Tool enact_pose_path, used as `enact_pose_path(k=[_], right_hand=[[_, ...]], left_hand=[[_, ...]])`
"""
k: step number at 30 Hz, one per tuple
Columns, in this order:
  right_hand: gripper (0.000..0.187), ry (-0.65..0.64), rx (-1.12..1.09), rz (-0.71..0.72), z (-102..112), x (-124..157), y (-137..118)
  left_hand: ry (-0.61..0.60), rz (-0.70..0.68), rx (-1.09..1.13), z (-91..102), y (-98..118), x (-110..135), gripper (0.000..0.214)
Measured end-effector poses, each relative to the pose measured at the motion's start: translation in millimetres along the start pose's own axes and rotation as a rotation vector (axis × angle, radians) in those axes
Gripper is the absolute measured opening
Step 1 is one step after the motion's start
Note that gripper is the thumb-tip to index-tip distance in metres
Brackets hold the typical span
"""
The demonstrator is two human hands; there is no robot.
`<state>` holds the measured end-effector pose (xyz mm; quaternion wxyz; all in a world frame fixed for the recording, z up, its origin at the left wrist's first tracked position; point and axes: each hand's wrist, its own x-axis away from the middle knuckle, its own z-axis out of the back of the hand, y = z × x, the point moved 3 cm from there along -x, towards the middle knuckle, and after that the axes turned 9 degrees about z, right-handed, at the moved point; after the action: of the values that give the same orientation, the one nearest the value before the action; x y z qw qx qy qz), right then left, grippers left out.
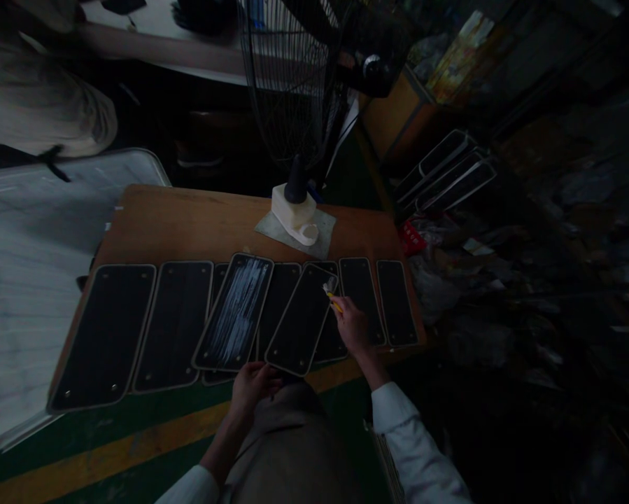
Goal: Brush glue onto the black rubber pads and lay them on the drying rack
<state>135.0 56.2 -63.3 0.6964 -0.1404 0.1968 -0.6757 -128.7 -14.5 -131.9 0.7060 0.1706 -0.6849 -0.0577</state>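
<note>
My right hand [352,323] is closed round the yellow handle of a small brush [333,295]. The brush's pale bristles are over the upper right corner of a tilted black panel [298,322] with rounded corners and light edging. To the left, another tilted black panel [234,315] carries white streaks along its length. By that panel's lower edge is my left hand [255,386], its fingers loosely bent and apart, with nothing visible in them. Whether it touches the panel I cannot tell. Both tilted panels overlap other black panels [173,325] in a row.
The wooden table [203,220] bears a white container [293,210] with a dark cone on a grey sheet [324,238]. Behind stands a fan [287,84]. A white tub [15,280] is at left, near another person's leg [41,105]. Framed pieces [450,171] and plastic bags lie right.
</note>
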Motion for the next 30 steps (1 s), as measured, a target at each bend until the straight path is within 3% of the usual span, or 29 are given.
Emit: enact_pose_path(k=[9, 12, 15, 18, 21, 24, 27, 30], right_hand=[[0.024, -0.245, -0.153, 0.034, -8.4, 105.2, -68.9], [0.022, -0.296, -0.273, 0.051, 0.8, 118.5, -82.9], [0.018, -0.220, -0.364, 0.014, 12.6, 100.2, -71.2], [0.019, -0.055, -0.354, -0.012, 20.3, 56.7, -40.3], [0.023, 0.060, -0.249, 0.003, 20.1, 7.5, -11.5], [0.025, 0.091, -0.106, 0.019, 13.2, -26.9, 2.4], [0.025, 0.051, -0.038, 0.017, 1.7, -34.7, 2.2], [0.025, -0.031, -0.016, 0.023, -10.3, -15.4, -8.6]], left_hand=[[-0.004, -0.040, 0.037, -2.1, -3.2, 5.0, 0.015], [-0.005, -0.044, 0.044, -3.2, -0.9, 11.6, 0.021], [-0.002, -0.027, 0.054, -3.7, -0.6, 15.3, 0.026], [-0.006, 0.005, 0.034, -4.5, -2.5, 16.2, 0.024], [-0.020, 0.008, 0.043, -5.8, -3.6, 16.2, 0.021], [-0.041, 0.021, 0.056, -7.0, -3.3, 16.7, 0.019], [-0.035, 0.040, 0.060, -6.6, -1.7, 18.0, 0.015], [-0.037, 0.044, 0.065, -6.4, 0.4, 19.5, 0.014]])
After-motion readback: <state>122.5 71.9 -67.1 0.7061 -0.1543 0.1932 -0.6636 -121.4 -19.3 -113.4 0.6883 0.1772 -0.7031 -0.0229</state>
